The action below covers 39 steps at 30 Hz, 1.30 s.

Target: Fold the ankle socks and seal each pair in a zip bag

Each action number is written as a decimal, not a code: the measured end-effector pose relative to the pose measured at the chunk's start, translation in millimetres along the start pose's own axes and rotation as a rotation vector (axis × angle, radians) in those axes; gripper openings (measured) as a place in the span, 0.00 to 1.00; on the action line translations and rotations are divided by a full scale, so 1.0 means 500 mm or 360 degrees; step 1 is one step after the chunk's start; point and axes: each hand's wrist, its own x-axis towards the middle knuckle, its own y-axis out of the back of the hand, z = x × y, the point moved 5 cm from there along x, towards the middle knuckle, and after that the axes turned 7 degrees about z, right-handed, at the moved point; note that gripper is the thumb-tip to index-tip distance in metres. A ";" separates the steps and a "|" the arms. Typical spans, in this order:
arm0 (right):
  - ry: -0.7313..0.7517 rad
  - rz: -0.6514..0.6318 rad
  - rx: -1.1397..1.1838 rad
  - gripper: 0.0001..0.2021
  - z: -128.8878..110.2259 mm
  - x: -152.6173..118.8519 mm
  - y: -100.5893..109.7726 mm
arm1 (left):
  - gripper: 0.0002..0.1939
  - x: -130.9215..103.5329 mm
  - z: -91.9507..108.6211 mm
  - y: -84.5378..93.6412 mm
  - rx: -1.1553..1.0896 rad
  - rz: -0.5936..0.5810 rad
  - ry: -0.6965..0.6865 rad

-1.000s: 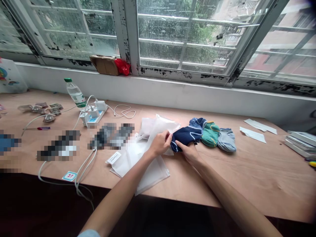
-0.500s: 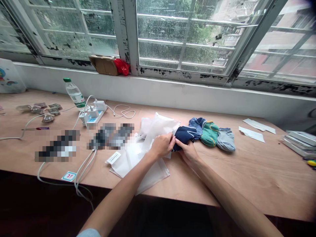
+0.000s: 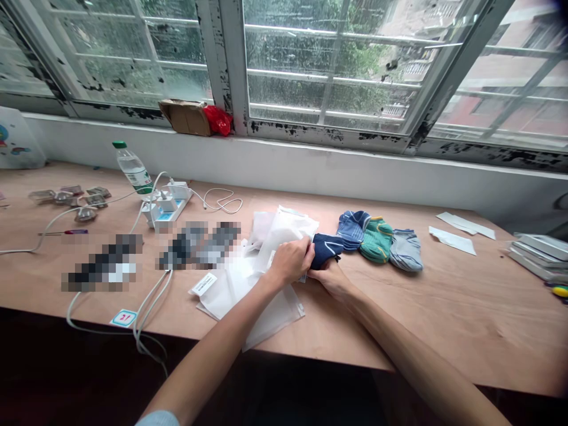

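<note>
From where I stand, the largest thing is the wooden table (image 3: pixel 444 319), across the middle and lower frame; on it, just below centre, lie cloudy plastic bags (image 3: pixel 277 319), which look thin, light and slippery, apt to slide over one another; the upper bag (image 3: pixel 290 228) looks limp, so its mouth would be best taken by the rim.

The left hand (image 3: pixel 289 261) has its fingers pinched together on that bag; the right hand (image 3: pixel 332 279) has its fingers closed round the underside of the navy socks (image 3: pixel 325 249), right of centre, against the bag's mouth; how far in they reach, I cannot tell.

The socks look soft, light and hard to harm, though a loose fold could snag; the folded bundle is best held round its thick middle; blue socks (image 3: pixel 352 229), green socks (image 3: pixel 375 242) and grey socks (image 3: pixel 406 251) lie up to the right.

As for writing, the bottle (image 3: pixel 133 168), upper left, has a label too small to read; the card (image 3: pixel 123 318), lower left, seems to say "21"; the white tag (image 3: pixel 205 284) on a bag carries tiny, unreadable print; I can make out no brand.
</note>
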 end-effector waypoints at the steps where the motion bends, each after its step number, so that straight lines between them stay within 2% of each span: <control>1: 0.0025 0.0016 -0.0026 0.22 -0.001 0.000 0.001 | 0.15 0.000 -0.002 0.000 -0.0006 0.0001 0.0008; 6: 0.0003 -0.0012 0.0242 0.22 -0.019 -0.002 -0.002 | 0.14 0.000 -0.007 -0.002 -0.0054 0.0012 0.0021; 8: -0.0117 -0.0036 0.0431 0.22 -0.026 -0.003 -0.002 | 0.14 -0.001 -0.006 -0.002 -0.0059 0.0015 0.0031; 11: -0.0362 -0.0060 0.0677 0.14 -0.030 -0.001 0.001 | 0.14 -0.005 -0.002 -0.003 -0.0062 -0.0001 0.0035; 13: -0.0450 0.0034 0.0791 0.11 -0.029 0.005 0.009 | 0.14 -0.007 0.003 -0.006 -0.0066 -0.0034 0.0013; 16: -0.0397 0.0207 0.0821 0.07 -0.026 0.015 0.022 | 0.14 -0.008 0.009 -0.010 -0.0093 -0.0078 -0.0009; 23: -0.0135 0.0122 0.0544 0.15 -0.013 0.013 0.013 | 0.14 0.006 0.001 0.001 -0.0071 -0.0081 0.0002; 29: -0.0185 0.0071 0.0561 0.19 -0.019 0.005 0.006 | 0.15 0.028 -0.001 0.012 0.0196 -0.0143 0.0166; 31: -0.0255 0.0075 0.0664 0.16 -0.027 0.004 0.007 | 0.15 0.033 0.004 0.011 0.0265 -0.0142 0.0157; 35: -0.0367 0.0309 0.0911 0.08 -0.033 0.014 0.025 | 0.14 0.038 0.015 0.006 0.0275 -0.0145 0.0068; 37: -0.0355 0.0402 0.0892 0.08 -0.030 0.021 0.033 | 0.13 0.039 0.018 0.006 0.0246 -0.0131 0.0055; 39: -0.0316 0.0401 0.0808 0.09 -0.025 0.025 0.034 | 0.13 0.039 0.018 0.007 0.0213 -0.0114 0.0059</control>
